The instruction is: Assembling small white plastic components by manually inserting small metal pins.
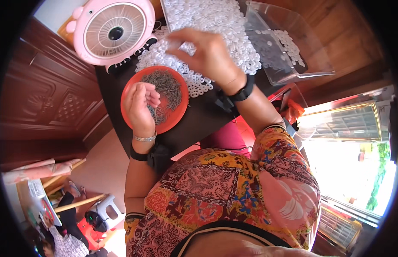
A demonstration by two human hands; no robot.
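A red round bowl stands on the dark table, holding a heap of small thin grey metal pins; whether they are nails or screws is too small to tell. Over the bowl's left side is my left hand, fingers curled in, and what they hold is hidden. Beyond the bowl spreads a big pile of small white plastic pieces, the nearer ones ring-shaped with a central hole. My right hand hovers above this pile, its blurred thumb and fingers apart and no object visible between them.
A pink animal-shaped fan stands at the far left of the table. To the right of the pile sits a clear plastic bin with some white pieces inside. Another person is at the lower left, near a grey and red stool.
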